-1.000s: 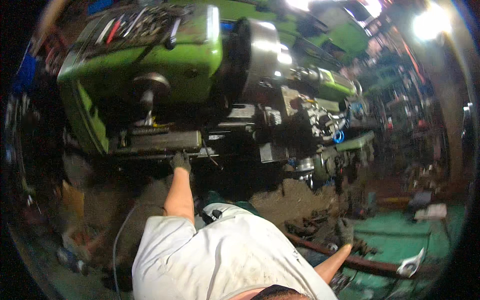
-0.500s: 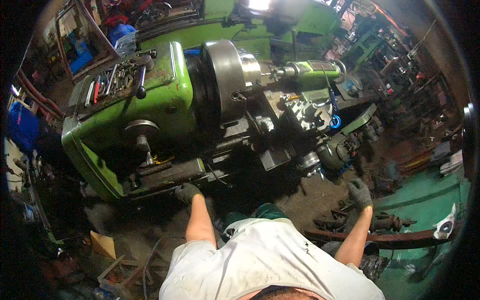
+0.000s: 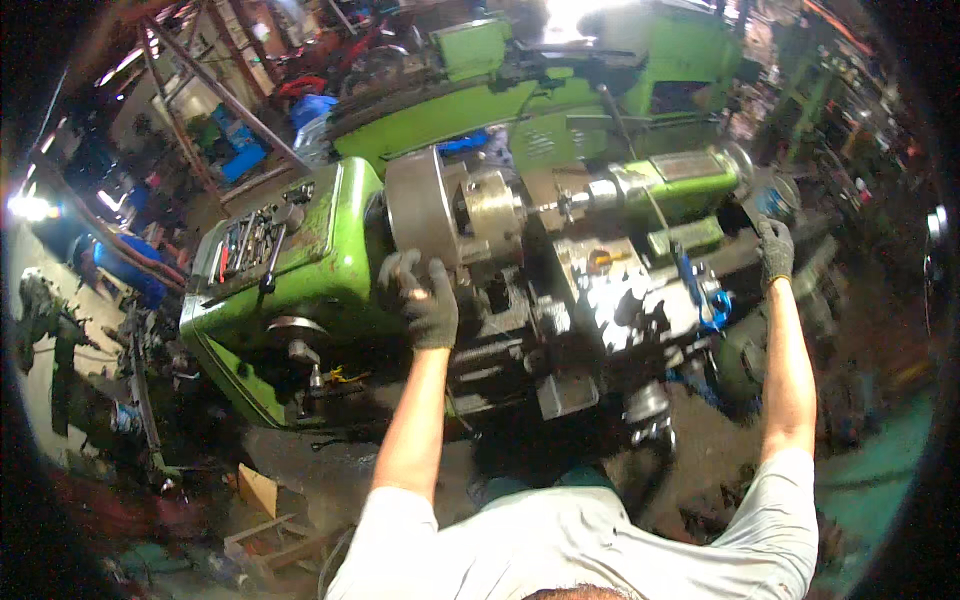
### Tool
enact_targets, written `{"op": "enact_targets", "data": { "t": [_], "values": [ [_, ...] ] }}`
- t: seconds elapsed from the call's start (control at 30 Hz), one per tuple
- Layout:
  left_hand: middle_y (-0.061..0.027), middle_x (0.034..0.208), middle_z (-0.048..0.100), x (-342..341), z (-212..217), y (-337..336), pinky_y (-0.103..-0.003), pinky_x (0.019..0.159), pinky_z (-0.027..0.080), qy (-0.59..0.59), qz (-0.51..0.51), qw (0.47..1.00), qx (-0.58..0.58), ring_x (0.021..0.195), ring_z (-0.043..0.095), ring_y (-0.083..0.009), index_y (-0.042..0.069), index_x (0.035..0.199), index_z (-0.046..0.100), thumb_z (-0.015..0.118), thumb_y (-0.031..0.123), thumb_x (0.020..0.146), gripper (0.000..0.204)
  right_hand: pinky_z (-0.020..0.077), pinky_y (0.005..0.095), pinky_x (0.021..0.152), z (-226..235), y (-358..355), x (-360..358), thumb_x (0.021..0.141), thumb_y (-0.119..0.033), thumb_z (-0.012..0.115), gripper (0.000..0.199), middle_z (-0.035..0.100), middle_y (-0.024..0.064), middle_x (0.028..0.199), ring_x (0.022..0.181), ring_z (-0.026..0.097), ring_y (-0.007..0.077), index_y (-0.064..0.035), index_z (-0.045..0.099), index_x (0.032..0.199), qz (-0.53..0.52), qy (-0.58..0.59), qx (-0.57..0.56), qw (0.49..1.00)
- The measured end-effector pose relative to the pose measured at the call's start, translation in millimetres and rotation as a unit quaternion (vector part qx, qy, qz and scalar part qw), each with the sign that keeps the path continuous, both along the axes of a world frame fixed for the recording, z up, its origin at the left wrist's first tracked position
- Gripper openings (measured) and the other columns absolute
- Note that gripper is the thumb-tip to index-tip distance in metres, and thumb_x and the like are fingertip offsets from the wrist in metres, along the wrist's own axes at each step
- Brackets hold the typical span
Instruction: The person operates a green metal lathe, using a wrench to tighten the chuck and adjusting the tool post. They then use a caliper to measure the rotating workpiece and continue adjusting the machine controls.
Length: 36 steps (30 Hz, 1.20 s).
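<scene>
A green lathe fills the middle of the view. My left hand (image 3: 428, 305), in a dark grey glove, is in front of its big steel chuck (image 3: 418, 200) with the fingers apart and nothing held; contact with the chuck cannot be made out. A shiny round metal piece (image 3: 492, 207) sits at the chuck's right side. Facing it is a drill bit (image 3: 546, 207) in the drill chuck (image 3: 590, 200) of the green tailstock (image 3: 678, 180). My gloved right hand (image 3: 776, 252) reaches up beside a round tin (image 3: 778, 196) near the tailstock handwheel (image 3: 739, 168); blur hides its finger shape.
Hand tools (image 3: 258, 240) lie on the headstock (image 3: 345, 230). A blue coiled hose (image 3: 716, 310) hangs by the tool post (image 3: 625, 300). Below the headstock a lever (image 3: 317, 378) sticks out. Another green machine (image 3: 560, 140) stands behind.
Both hands have risen from low in front of the lathe: the left to the chuck, the right up and rightward to the tin. The view has shifted, so the lathe appears lower.
</scene>
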State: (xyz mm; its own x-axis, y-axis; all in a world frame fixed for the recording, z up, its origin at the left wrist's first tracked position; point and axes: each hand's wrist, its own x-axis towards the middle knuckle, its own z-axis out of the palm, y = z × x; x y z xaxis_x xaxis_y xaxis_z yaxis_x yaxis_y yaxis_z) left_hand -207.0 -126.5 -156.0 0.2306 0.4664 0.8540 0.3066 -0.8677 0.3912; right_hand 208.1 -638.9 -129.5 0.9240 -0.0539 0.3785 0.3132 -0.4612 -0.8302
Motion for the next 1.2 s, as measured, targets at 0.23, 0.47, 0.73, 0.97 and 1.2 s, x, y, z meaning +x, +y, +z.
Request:
{"op": "enact_targets", "data": {
  "t": [0.23, 0.47, 0.73, 0.97, 1.2],
  "values": [
    [-0.0187, 0.146, 0.050, 106.8, 89.7, 46.6, -0.056, 0.106, 0.043, 0.325, 0.205, 0.922, -0.056, 0.134, 0.047, -0.0412, 0.012, 0.143, 0.056, 0.067, 0.052, 0.089, 0.068, 0.0504, 0.0540, 0.089, -27.5, 28.9, 207.2, 0.094, -0.056, 0.064, 0.056, 0.069, 0.0278, 0.107, 0.106, 0.065, 0.0464, -0.0031, 0.065, 0.110, -0.086, -0.059, -0.304, 0.947],
    [-0.0281, 0.145, 0.051, 135.2, 110.8, 64.0, -0.054, 0.108, 0.046, 0.389, 0.245, 0.872, -0.169, 0.134, 0.051, -0.0467, 0.010, 0.149, 0.051, 0.067, 0.063, 0.085, 0.085, 0.0474, 0.0564, 0.101, -39.7, 67.0, 292.4, 0.096, -0.057, 0.057, 0.065, 0.060, 0.0351, 0.130, 0.121, 0.058, 0.0523, -0.0034, 0.062, 0.132, -0.148, 0.038, -0.322, 0.934],
    [-0.0217, 0.120, 0.071, 150.7, 125.3, 128.5, -0.042, 0.097, 0.050, 0.386, 0.118, 0.869, -0.286, 0.112, 0.066, -0.0307, 0.004, 0.133, 0.062, 0.078, 0.053, 0.080, 0.074, 0.0469, 0.0512, 0.103, -66.9, 54.2, 354.2, 0.100, -0.053, 0.054, 0.054, 0.065, 0.0257, 0.133, 0.124, 0.060, 0.0462, -0.0135, 0.067, 0.135, -0.069, -0.032, -0.348, 0.934],
    [-0.0074, 0.105, 0.075, 148.9, 107.0, 163.7, -0.033, 0.090, 0.052, 0.322, -0.035, 0.885, -0.334, 0.094, 0.068, -0.0176, 0.006, 0.114, 0.074, 0.074, 0.032, 0.089, 0.036, 0.0475, 0.0445, 0.103, -86.5, 32.9, 399.8, 0.101, -0.050, 0.054, 0.050, 0.064, 0.0191, 0.138, 0.127, 0.060, 0.0408, -0.0193, 0.066, 0.138, -0.076, -0.001, -0.382, 0.921],
    [-0.0113, 0.108, 0.072, 158.5, 114.2, 148.2, -0.034, 0.092, 0.051, 0.299, 0.014, 0.887, -0.352, 0.099, 0.067, -0.0203, 0.001, 0.126, 0.065, 0.078, 0.036, 0.083, 0.056, 0.0455, 0.0473, 0.109, -130.8, -6.3, 454.1, 0.101, -0.058, 0.048, 0.062, 0.059, 0.0221, 0.144, 0.130, 0.058, 0.0414, -0.0142, 0.063, 0.142, -0.168, -0.017, -0.404, 0.899]
  ]
}}
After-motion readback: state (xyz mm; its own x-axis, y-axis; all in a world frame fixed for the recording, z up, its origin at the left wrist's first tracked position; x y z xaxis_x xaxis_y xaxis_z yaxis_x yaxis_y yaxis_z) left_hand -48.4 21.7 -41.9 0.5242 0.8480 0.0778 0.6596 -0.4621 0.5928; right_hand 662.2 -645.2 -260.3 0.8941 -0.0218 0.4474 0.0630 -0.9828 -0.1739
